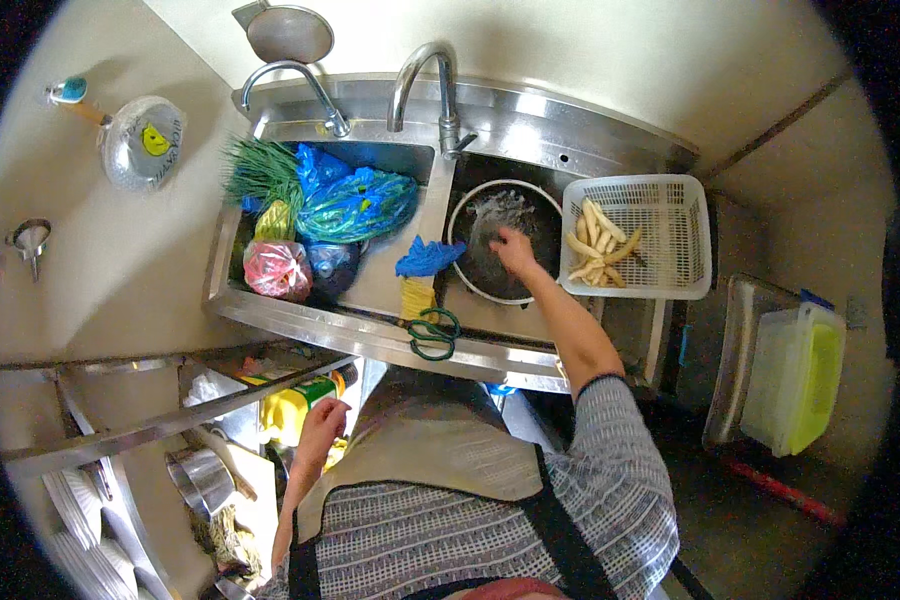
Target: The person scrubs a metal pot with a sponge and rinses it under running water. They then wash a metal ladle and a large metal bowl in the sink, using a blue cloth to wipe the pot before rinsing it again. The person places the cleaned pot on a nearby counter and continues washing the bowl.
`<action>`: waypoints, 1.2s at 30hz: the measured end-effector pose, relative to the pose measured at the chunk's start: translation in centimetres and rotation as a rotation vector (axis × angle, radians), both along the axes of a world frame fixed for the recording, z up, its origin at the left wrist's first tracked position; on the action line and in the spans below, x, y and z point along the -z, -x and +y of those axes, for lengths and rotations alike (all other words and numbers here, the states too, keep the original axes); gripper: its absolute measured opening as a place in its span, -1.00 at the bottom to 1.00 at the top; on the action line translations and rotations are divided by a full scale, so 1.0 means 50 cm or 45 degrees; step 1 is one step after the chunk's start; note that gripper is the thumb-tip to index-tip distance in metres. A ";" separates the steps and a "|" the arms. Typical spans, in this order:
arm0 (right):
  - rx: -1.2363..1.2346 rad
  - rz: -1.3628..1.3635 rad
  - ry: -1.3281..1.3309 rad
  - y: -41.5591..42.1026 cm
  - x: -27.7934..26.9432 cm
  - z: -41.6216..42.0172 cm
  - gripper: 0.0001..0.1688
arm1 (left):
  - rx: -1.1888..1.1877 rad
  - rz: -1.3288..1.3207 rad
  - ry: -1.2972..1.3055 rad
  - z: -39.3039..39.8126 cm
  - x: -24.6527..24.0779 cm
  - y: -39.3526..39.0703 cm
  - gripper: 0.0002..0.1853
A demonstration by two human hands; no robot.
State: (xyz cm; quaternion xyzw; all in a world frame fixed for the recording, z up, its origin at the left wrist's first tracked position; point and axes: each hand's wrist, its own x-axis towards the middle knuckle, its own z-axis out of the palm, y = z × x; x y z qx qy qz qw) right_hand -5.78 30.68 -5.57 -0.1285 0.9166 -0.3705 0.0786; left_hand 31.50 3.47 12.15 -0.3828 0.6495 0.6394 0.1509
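My right hand (pixel 516 253) reaches into a round, white-rimmed basin (pixel 461 274) standing in the right sink bowl. Water (pixel 504 210) splashes and ripples inside it; whether the fingers hold anything is unclear. Right of the basin, a white plastic basket (pixel 675 255) holds several pale, elongated vegetables (pixel 600 244). A crumpled blue cloth or glove (pixel 429 256) lies against the basin's left side, above a yellow cloth (pixel 418 298). Green-handled scissors (pixel 433 334) rest on the sink's front edge. My left hand (pixel 325 424) hangs low beside my apron, loosely curled, with nothing visible in it.
Two curved faucets (pixel 448 90) (pixel 300 71) rise behind the metal sink (pixel 390 262). The left bowl holds green stalks (pixel 262 172), a blue plastic bag (pixel 364 206) and a pink bag (pixel 277 268). Plastic containers (pixel 791 382) stand at right; a yellow jug (pixel 289 412) stands below left.
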 end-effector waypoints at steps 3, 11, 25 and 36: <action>0.085 0.198 0.153 -0.003 -0.059 -0.046 -0.65 | -0.043 0.071 0.030 -0.019 0.013 -0.009 -0.84; -0.111 0.191 0.075 0.061 -0.340 -0.117 -0.62 | 0.142 0.242 0.045 -0.081 0.043 0.112 -0.84; 0.214 0.834 0.623 0.477 -0.988 -0.432 -0.54 | 0.035 0.429 0.045 -0.212 0.117 0.150 -0.84; 0.193 0.549 1.081 0.302 -0.741 -0.423 -0.46 | -0.051 0.341 0.129 -0.295 0.169 0.121 -0.82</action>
